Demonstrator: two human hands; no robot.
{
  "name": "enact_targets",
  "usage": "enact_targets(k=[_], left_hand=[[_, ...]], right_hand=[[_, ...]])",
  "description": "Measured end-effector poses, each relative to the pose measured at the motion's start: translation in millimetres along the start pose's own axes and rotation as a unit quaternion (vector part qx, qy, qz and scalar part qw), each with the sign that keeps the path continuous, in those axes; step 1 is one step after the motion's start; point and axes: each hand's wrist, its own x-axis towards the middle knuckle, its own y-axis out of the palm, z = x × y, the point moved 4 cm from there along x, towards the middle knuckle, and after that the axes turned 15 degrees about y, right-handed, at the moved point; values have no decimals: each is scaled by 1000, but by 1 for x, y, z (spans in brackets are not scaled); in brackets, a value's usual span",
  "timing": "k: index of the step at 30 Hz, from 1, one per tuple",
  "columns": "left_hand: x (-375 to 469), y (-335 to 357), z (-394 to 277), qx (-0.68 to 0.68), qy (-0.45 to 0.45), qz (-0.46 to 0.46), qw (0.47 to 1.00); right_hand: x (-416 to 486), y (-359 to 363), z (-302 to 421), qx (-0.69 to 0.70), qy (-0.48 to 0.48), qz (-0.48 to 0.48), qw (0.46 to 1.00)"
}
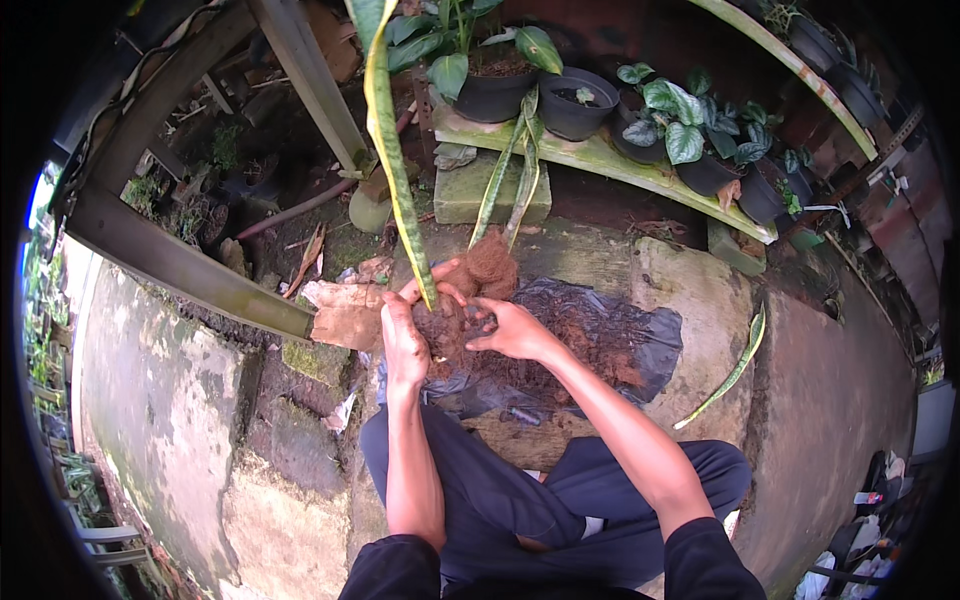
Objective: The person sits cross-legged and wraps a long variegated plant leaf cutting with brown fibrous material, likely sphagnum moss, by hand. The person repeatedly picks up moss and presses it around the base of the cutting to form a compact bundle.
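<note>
My left hand [407, 337] cups a dark, round root ball [441, 330] from the left. From its top rises a tall snake plant leaf [395, 172], green with yellow edges. My right hand [510, 328] is at the ball's right side, its curved fingers around dark fibrous material [480, 321]; whether this is part of the ball is unclear. Just beyond, two brown coir-covered balls [491, 262] sit close together, with snake plant leaves [499, 172] standing behind them. Under my hands, a black plastic sheet [660, 341] carries loose dark soil and brown coir fibre [592, 352].
A cut snake plant leaf [731, 375] lies on the concrete at right. Potted plants [577, 101] line a mossy plank shelf [607, 161] ahead. A wooden frame [202, 274] and a broken wood block [346, 315] stand at left. A small dark cylinder [523, 415] lies by the sheet's near edge.
</note>
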Motion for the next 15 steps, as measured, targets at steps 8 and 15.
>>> enact_targets(k=[8, 15], left_hand=[[0, -11, 16, -35, 6, -57, 998], [2, -2, 13, -81, -3, -65, 995]], right_hand=[[7, 18, 38, -149, 81, -106, 980], [28, 53, 7, -174, 29, -48, 983]])
